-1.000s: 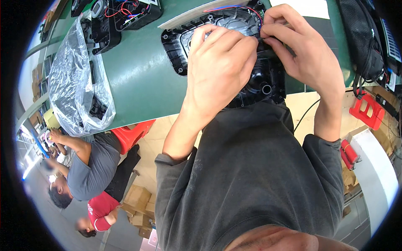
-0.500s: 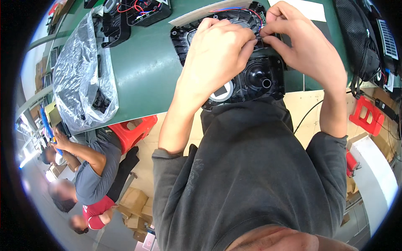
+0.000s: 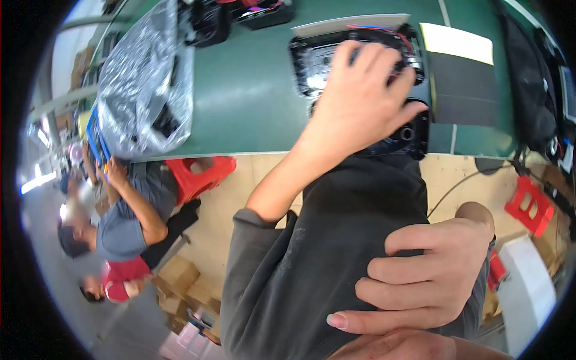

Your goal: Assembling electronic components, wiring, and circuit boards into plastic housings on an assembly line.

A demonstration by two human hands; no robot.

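Note:
My left hand [image 3: 363,102] lies over a black plastic housing half [image 3: 302,67], fingers spread and bent, covering part of its inside. Red and blue wires [image 3: 390,31] run along the housing's far side. Nearer my lap sits a second black part [image 3: 418,133] with a round tube-like opening, partly hidden under the same hand. Away from the table, my right hand [image 3: 429,276] hangs in front of my chest. Its fingers are apart and loosely bent, with nothing visible in them. A grey strip [image 3: 348,24] stands along the housing's back edge.
A clear plastic bag [image 3: 141,84] with black parts lies at left on the green table [image 3: 246,108]. More black housings [image 3: 264,15] sit behind. Right are a white-and-dark sheet [image 3: 462,78] and a black bag [image 3: 525,78]. Red stools [image 3: 201,177] and a person [image 3: 123,231] are beyond.
My right hand has left the wires and drawn back to my chest. My left hand has opened its fingers and stays over the housing. The view has shifted.

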